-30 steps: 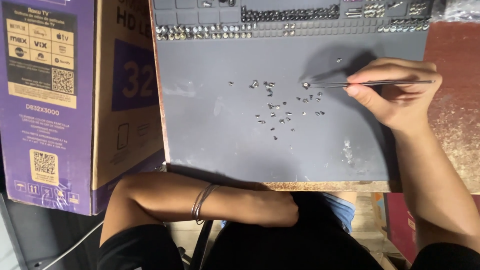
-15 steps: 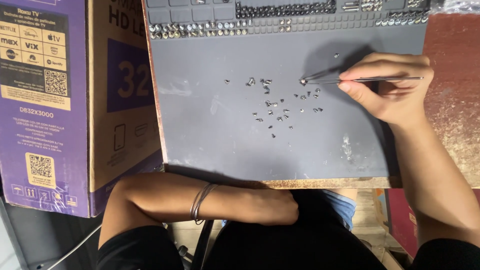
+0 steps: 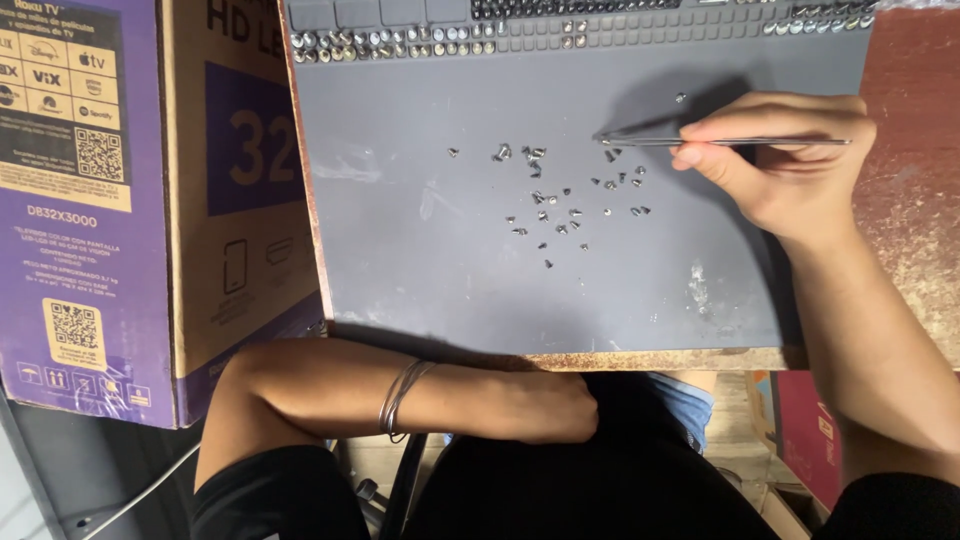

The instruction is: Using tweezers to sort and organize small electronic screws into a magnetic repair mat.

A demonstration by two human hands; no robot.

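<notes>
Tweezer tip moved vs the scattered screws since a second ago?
Cannot tell: the thin metal tweezers in the right hand sit at the small silver screws' upper right edge as before; camera shifted.

Tall purple-and-tan cardboard box [image 3: 150,200] at left, touching mat edge; white-and-yellow labels.

1. Right hand [image 3: 790,165] is up over the far right part of the grey mat [image 3: 420,270], knuckles up, fingers curled in a pinch on the thin tweezers [image 3: 720,142], thumb underneath.
2. Right forearm runs from that hand back toward the body, crossing the mat's near right corner at a slant.
3. Left hand [image 3: 545,405] isn't on the mat at all, it's tucked below the mat's near edge, loosely closed, lying across the lap.
4. Left forearm lies roughly level along that near edge, elbow bent out to the left, thin bangles [image 3: 400,398] around the wrist.
</notes>
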